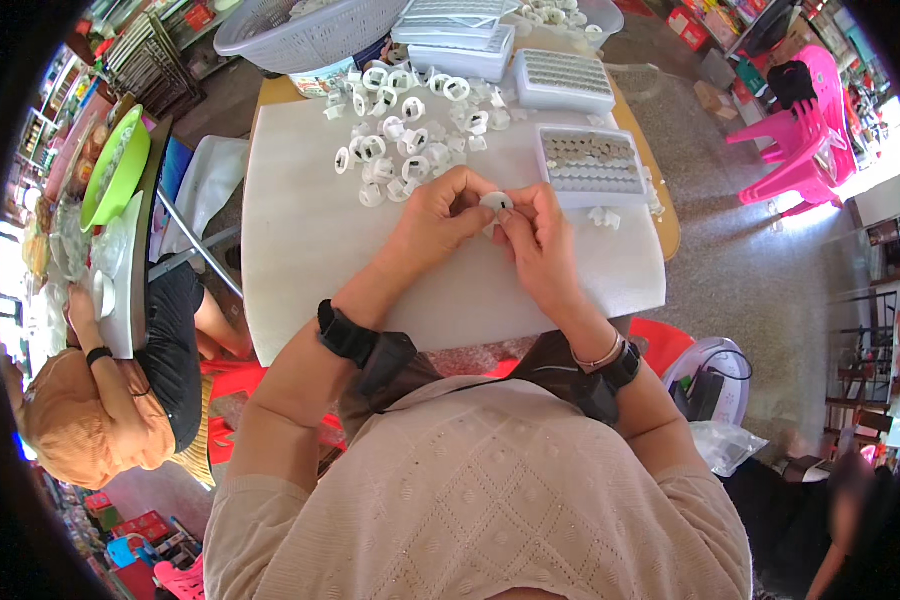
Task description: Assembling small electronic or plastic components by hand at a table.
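Note:
Between the fingertips of both hands is a small round white plastic piece (496, 201) with a dark slot in its face. My left hand (436, 224) pinches its left side, and my right hand (544, 250) grips it from the right with thumb and fingers. The fingers cover much of its rim. Just beyond my left hand, many similar white pieces (410, 138) lie scattered in a loose heap on a white padded sheet (295, 220). Close to my right hand stands a white tray (618, 199) with rows of small greyish parts. A few white bits (603, 217) lie beside it.
Another filled tray (566, 103) and stacked trays (457, 60) stand at the table's far side, next to a grey perforated basket (290, 42). At left, a person (120, 400) sits by a table with a green basin (118, 170). Pink chairs (800, 150) stand far right.

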Action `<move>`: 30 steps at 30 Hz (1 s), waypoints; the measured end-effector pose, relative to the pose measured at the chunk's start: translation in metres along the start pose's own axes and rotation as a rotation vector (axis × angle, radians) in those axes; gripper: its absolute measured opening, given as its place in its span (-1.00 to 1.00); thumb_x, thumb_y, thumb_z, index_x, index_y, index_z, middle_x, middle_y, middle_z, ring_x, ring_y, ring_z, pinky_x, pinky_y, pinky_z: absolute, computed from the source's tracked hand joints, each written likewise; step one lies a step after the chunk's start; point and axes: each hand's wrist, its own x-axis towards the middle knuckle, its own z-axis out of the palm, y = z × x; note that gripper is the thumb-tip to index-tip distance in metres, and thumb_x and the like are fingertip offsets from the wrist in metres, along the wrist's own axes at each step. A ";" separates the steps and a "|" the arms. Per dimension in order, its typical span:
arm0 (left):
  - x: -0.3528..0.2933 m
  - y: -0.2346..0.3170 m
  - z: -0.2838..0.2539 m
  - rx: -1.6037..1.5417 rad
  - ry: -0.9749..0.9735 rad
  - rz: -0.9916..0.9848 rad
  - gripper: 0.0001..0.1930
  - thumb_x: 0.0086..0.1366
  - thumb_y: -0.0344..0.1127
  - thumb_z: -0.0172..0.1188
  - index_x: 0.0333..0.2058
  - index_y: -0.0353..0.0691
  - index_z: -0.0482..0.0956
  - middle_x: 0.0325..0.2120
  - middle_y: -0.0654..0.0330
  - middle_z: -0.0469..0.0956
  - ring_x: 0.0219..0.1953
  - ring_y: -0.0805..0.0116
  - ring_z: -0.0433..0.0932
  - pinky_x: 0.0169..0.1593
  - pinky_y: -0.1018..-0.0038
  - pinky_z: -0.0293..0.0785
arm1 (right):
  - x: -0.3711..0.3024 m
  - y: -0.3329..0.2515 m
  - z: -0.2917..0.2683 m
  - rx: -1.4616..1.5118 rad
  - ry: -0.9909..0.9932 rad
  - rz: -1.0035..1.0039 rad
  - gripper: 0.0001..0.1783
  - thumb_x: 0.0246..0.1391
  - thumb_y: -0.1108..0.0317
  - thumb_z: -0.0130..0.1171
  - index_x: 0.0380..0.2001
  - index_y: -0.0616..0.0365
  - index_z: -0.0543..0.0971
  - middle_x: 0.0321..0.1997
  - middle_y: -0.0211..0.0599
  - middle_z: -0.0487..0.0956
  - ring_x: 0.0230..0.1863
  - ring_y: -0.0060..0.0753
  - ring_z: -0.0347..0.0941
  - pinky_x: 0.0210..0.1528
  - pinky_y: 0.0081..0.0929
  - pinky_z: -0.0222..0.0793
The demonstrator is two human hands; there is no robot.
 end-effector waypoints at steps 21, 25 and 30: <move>0.236 0.088 -0.015 -0.181 0.122 0.156 -0.72 0.11 -0.51 0.17 -0.17 -0.46 0.49 -0.53 0.08 0.55 -0.57 0.40 0.55 -0.48 0.51 0.51 | -0.014 0.001 -0.034 -0.047 -0.210 -0.139 -0.82 0.09 0.61 -0.01 -0.24 0.24 0.50 -0.52 -0.32 0.52 -0.47 -0.51 0.48 -0.38 -0.57 0.40; 0.223 0.085 -0.013 -0.128 0.040 0.135 -0.71 0.24 -0.39 0.15 -0.10 -0.41 0.48 -0.31 0.08 0.56 -0.43 0.45 0.53 -0.32 0.59 0.49 | -0.015 0.004 -0.041 0.025 -0.194 -0.085 -0.83 0.10 0.62 0.00 -0.24 0.23 0.50 -0.52 -0.36 0.50 -0.46 -0.56 0.45 -0.36 -0.60 0.39; 0.109 0.086 -0.039 0.377 -0.147 -0.100 -0.82 0.25 -0.34 0.14 -0.23 -0.30 0.58 -0.36 0.21 0.57 -0.46 0.58 0.50 -0.36 0.61 0.45 | -0.014 0.011 -0.043 0.061 -0.185 -0.125 -0.83 0.11 0.61 0.01 -0.23 0.22 0.50 -0.52 -0.35 0.49 -0.46 -0.58 0.44 -0.35 -0.61 0.39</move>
